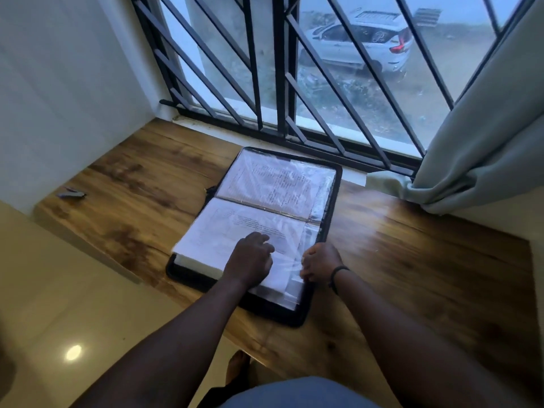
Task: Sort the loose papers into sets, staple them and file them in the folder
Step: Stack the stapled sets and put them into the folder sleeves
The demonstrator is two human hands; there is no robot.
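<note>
A black zip folder lies open on the wooden table, with clear plastic sleeves holding handwritten papers on both halves. My left hand rests on the near sleeve page, fingers curled down onto the paper. My right hand pinches the right edge of the near plastic sleeve, fingers curled round it. A small stapler lies far left on the table, away from both hands.
A barred window runs along the table's far edge. A pale curtain hangs at the right and touches the table's far right corner. The white wall bounds the left. Tiled floor lies below left.
</note>
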